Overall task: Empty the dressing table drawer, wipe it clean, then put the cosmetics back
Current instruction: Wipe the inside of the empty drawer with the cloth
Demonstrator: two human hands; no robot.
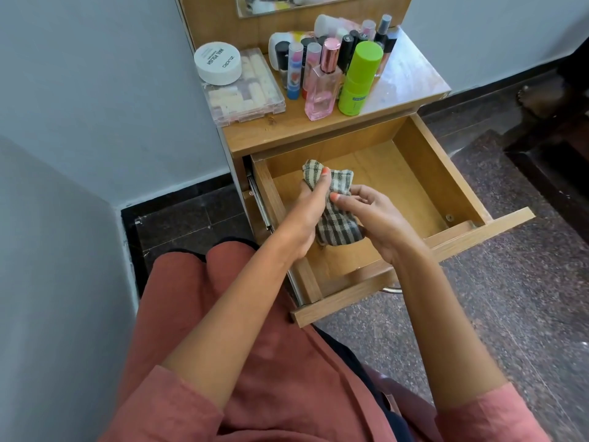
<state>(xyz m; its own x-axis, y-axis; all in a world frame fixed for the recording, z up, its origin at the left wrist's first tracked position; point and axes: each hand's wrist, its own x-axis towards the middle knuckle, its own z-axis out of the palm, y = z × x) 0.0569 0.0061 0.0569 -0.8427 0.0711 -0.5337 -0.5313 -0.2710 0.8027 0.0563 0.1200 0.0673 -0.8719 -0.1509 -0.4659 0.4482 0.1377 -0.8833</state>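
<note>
The wooden drawer [446, 173] is pulled out, and nothing but the cloth and my hands is inside it. Over its left half I hold a striped grey and cream cloth [338, 224], bunched up. My left hand [306, 215] grips the cloth from the left, thumb on top. My right hand [373, 218] pinches it from the right. The cosmetics stand on the dressing table top [411, 87]: a green bottle [358, 79], a pink perfume bottle [322, 87], a white jar [218, 62] on a clear nail box [251, 94], and several small bottles behind.
A mirror's lower edge [306, 8] shows above the table. Grey walls stand left and behind. Dark speckled floor [510, 298] lies right of the drawer, with a dark step at the far right. My lap in a rust-red garment [255, 362] is just below the drawer front.
</note>
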